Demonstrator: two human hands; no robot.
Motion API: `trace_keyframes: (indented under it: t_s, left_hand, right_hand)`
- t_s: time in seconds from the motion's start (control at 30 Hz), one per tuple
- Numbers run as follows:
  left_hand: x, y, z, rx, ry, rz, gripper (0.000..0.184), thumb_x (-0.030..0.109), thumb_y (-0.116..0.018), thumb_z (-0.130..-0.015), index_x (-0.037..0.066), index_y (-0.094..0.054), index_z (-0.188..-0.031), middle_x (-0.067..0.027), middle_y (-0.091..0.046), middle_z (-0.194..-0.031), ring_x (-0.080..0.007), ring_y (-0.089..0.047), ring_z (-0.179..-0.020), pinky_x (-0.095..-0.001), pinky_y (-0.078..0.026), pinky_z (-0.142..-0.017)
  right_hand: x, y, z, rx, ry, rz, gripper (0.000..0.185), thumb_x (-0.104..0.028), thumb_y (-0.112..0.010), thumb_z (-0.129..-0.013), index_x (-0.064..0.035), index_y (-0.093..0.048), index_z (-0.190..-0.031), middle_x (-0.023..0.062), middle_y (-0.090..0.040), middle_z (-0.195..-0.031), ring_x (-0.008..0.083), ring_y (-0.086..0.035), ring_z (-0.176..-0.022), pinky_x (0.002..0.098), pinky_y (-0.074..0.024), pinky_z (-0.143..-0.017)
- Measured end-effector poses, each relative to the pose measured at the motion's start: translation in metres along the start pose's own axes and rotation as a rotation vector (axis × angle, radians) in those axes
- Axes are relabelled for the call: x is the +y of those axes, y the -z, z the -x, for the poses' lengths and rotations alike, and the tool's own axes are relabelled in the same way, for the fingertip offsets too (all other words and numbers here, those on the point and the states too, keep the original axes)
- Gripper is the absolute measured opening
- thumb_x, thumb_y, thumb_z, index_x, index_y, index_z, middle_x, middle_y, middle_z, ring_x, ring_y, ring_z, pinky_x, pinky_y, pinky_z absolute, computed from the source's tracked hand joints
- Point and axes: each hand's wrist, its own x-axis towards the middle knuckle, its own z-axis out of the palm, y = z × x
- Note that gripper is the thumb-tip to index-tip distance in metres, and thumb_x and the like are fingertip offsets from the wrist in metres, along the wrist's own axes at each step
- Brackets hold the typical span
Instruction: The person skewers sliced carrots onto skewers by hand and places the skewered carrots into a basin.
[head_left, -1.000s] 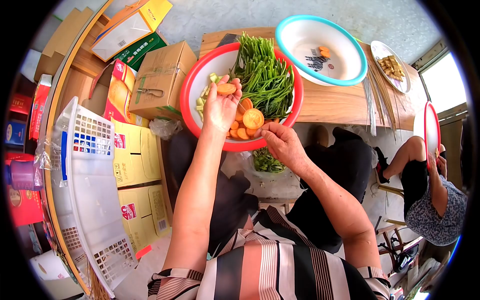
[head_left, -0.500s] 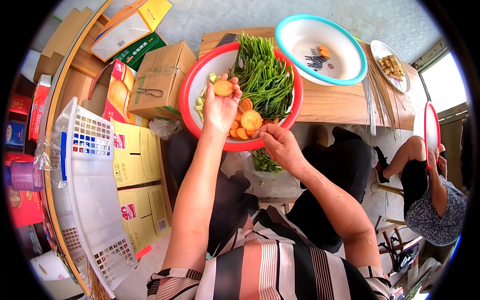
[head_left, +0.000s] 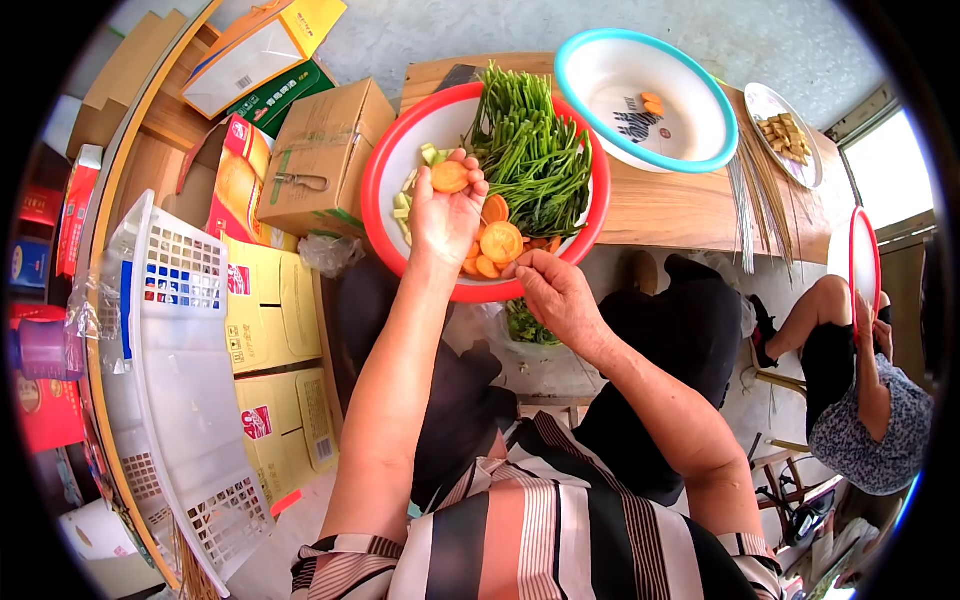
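A red-rimmed white basin (head_left: 372,190) holds a large bunch of green leafy stems (head_left: 535,150), several orange carrot slices (head_left: 487,267) and pale green cut pieces (head_left: 433,155). Over its left side, my left hand (head_left: 446,215) is palm up, its fingers curled round a carrot slice (head_left: 449,177). My right hand (head_left: 550,290) is at the basin's near rim, thumb and forefinger pinched at the lower right edge of a large round carrot slice (head_left: 501,242). Whether a thin stick is also between those fingertips, I cannot make out.
On the wooden table (head_left: 640,215) stand a blue-rimmed basin (head_left: 735,130) with carrot pieces, a bundle of thin skewers (head_left: 765,205) and a plate (head_left: 812,175) of brownish chunks. Cardboard boxes (head_left: 335,150) and a white plastic crate (head_left: 185,350) line the left. Another person (head_left: 870,420) sits at right.
My right hand and the large carrot slice at its fingertips have shifted very slightly left relative to the red-rimmed basin. My left hand keeps its slice. The whole view has shifted a little.
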Motion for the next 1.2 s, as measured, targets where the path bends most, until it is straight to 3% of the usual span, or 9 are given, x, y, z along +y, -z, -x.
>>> trace_keyframes:
  t_s: [0.93,1.2]
  left_hand:
    - [-0.014,-0.014,0.013,-0.015,0.058,-0.119,0.04,0.036,-0.035,-0.098,0.002,-0.051,-0.112,-0.0102,-0.057,-0.097,-0.0193,-0.054,-0.083,-0.0318,-0.047,-0.076]
    - [-0.025,-0.017,0.02,-0.005,0.112,-0.15,0.043,0.036,-0.03,-0.099,0.002,-0.051,-0.115,-0.0103,-0.055,-0.099,-0.0204,-0.054,-0.087,-0.0337,-0.048,-0.081]
  right_hand:
    - [0.001,-0.011,-0.012,0.074,0.102,-0.124,0.014,-0.009,-0.05,-0.092,0.0007,-0.059,-0.089,-0.0008,-0.05,-0.067,0.0067,-0.044,-0.06,0.0238,-0.0395,-0.056]
    - [-0.006,-0.014,-0.021,0.04,0.007,-0.317,0.015,-0.01,-0.046,-0.095,-0.0025,-0.058,-0.089,-0.0063,-0.043,-0.062,0.002,-0.034,-0.05,0.0197,-0.0279,-0.045]
